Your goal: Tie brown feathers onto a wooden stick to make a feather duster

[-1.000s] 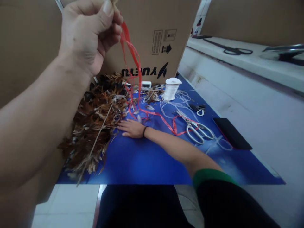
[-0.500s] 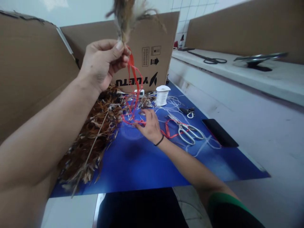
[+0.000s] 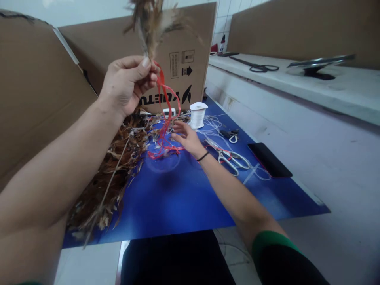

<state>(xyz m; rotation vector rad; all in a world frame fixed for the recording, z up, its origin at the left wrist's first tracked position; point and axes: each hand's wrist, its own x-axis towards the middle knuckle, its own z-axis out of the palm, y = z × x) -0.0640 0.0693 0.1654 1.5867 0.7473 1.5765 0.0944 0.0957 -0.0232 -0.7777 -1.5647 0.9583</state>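
- My left hand [image 3: 127, 85] is raised and clenched in a pinch, with the thumb pressed over the fingers. It grips the quill ends of a small feather bundle [image 3: 150, 23] that fans out above the fist.
- The red string [image 3: 166, 114] comes out from under that same pinch. It drops below the hand in loose loops and ends in a tangle on the blue mat [image 3: 184, 198].
- My right hand [image 3: 187, 138] sits low, right beside that tangle. It is released, fingers spread and lightly curled, grasping nothing. I cannot tell whether the fingertips touch the string.
- In my judgement the left pinch needs to be firm right at the quills, so the feathers do not slip or splay while the string is worked.
- With the right thumb and forefinger I would pick one single strand near the tangle, not a whole loop. That way it runs clean up to the left hand without knotting.
- The loose feather pile [image 3: 118, 158] lies just left of the right hand, under my left forearm. The string could snag there, so I would lift it clear.
- The scissors [image 3: 231, 158] lie just right of the right wrist, and a white spool [image 3: 197, 114] stands just beyond the fingertips. I would steer the strand away from both.
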